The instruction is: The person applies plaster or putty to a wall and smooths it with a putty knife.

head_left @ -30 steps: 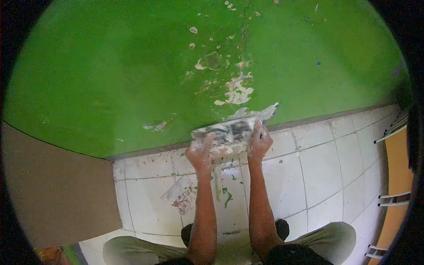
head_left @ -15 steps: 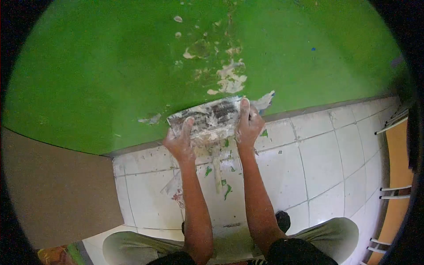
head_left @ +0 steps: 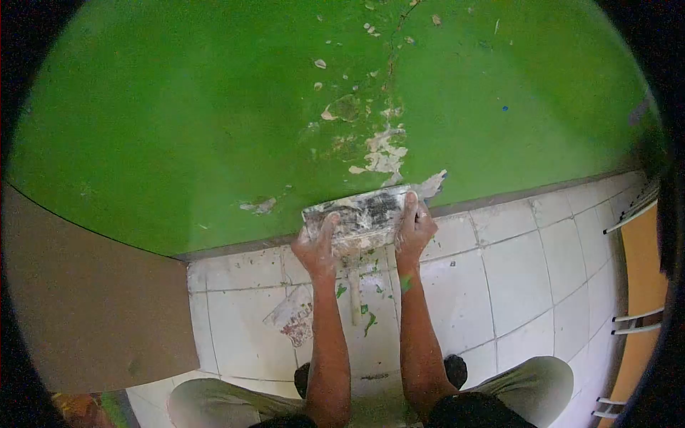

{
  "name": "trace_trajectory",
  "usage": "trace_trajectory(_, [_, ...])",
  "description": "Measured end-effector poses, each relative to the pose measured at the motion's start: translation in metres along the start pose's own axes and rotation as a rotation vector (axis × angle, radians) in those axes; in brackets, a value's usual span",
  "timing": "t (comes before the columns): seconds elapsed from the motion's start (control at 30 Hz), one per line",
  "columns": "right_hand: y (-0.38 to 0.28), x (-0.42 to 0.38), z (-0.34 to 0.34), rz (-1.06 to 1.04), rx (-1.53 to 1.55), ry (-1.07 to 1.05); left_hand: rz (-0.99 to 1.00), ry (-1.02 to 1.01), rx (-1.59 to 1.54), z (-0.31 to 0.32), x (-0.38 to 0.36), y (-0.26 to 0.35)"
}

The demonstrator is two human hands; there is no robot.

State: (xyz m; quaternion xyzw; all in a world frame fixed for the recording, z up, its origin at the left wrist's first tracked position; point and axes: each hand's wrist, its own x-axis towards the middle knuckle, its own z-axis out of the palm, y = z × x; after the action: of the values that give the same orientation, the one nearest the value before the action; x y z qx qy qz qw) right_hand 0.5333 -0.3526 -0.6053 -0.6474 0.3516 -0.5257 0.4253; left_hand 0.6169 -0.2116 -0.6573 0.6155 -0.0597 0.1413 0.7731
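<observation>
A wide, flat scraper [head_left: 360, 215], smeared with white and dark residue, is held in both hands against the low part of the green wall [head_left: 235, 143]. My left hand [head_left: 317, 241] grips its left end, thumb on the face. At the right end my right hand [head_left: 415, 230] is closed round it, thumb up. A handle [head_left: 355, 296] hangs down below the blade. Just above the scraper, a whitish bare patch [head_left: 385, 151] shows on the wall, with smaller chips around it. The fingers behind the blade are hidden.
Green paint flakes [head_left: 370, 324] and a stained, whitish scrap [head_left: 291, 317] lie on the white tiled floor [head_left: 514, 285]. A brown panel [head_left: 100, 292] stands at the left. Along the right edge is an orange surface [head_left: 640, 264] with metal brackets. My bent legs are at the bottom.
Both hands and the scraper appear lower and slightly to the right. The wall marks have also shifted down in the view, and more of the wall above them shows.
</observation>
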Motion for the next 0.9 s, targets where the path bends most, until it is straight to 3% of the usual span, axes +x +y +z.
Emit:
trace_trajectory(0.03, [0.003,0.001,0.001,-0.069,0.005,0.037,-0.002,0.008,0.002,-0.001,-0.002,-0.004])
trace_trajectory(0.07, [-0.021,0.006,0.002,-0.188,-0.186,-0.062,-0.403,0.037,0.058,0.001,0.002,0.056])
trace_trajectory(0.1, [-0.034,0.0,0.003,-0.155,-0.209,-0.072,-0.43,0.034,0.088,-0.004,0.003,0.074])
trace_trajectory(0.17, [-0.051,0.003,0.013,-0.13,0.062,-0.034,-0.263,0.0,-0.119,0.002,0.017,0.09])
trace_trajectory(0.23, [-0.032,-0.002,0.009,-0.131,0.002,-0.07,-0.2,-0.057,-0.169,-0.008,0.017,0.052])
trace_trajectory(0.3, [-0.002,-0.009,0.0,0.037,0.035,0.048,-0.049,-0.116,0.194,-0.007,0.014,0.004])
trace_trajectory(0.33, [0.001,-0.009,-0.002,-0.004,0.085,0.109,0.26,-0.029,0.367,0.007,0.005,0.018])
trace_trajectory(0.37, [0.007,-0.006,0.002,-0.006,0.089,0.11,0.264,-0.028,0.365,0.009,0.009,0.032])
trace_trajectory(0.43, [-0.027,0.004,0.009,-0.13,-0.09,-0.001,-0.28,0.004,-0.074,0.004,0.007,0.049])
trace_trajectory(0.47, [-0.043,0.01,0.01,-0.205,-0.127,-0.055,-0.174,-0.045,-0.064,-0.006,0.016,0.047])
trace_trajectory(0.57, [-0.057,0.003,0.016,-0.15,0.0,0.005,-0.046,-0.036,0.038,-0.016,0.026,0.04])
trace_trajectory(0.6, [-0.042,0.001,0.013,-0.164,-0.04,-0.006,-0.301,0.042,-0.043,-0.002,0.023,0.048])
trace_trajectory(0.63, [-0.029,-0.004,0.006,-0.174,-0.029,-0.012,-0.29,0.051,-0.05,0.002,0.016,0.039])
trace_trajectory(0.7, [-0.018,-0.01,-0.006,-0.032,-0.098,0.038,-0.063,-0.01,0.072,0.008,0.0,0.022])
trace_trajectory(0.77, [-0.011,-0.008,0.006,-0.019,0.002,0.002,-0.125,-0.029,0.003,-0.001,-0.002,0.024])
trace_trajectory(0.83, [-0.043,-0.005,0.028,-0.455,-0.192,-0.051,-0.277,0.029,-0.312,-0.021,0.019,0.023])
trace_trajectory(0.9, [-0.063,-0.011,0.032,-0.364,-0.132,-0.085,-0.3,0.095,-0.367,-0.013,0.033,0.049])
